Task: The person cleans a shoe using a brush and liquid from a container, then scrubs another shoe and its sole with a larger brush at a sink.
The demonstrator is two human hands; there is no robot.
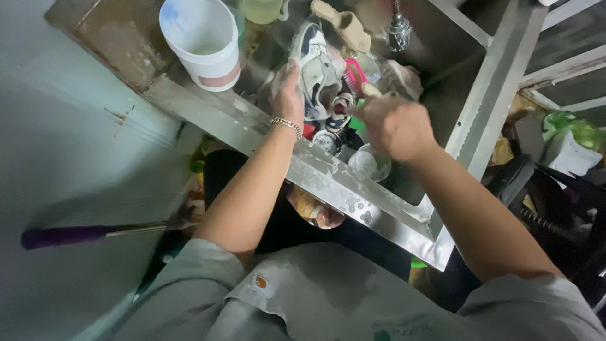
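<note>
So there the left hand was, clamped around the white-and-navy sneaker and pinning it over the steel sink — steadied, I'd say, so it couldn't slide under scrubbing. The right hand was fisted on a pink brush, bristles against the shoe — the white bucket stood beside them.

Both bare arms reach forward, elbows bent. Left hand is cupped, fingers curled in a grasp; right hand is closed in a fist.
</note>
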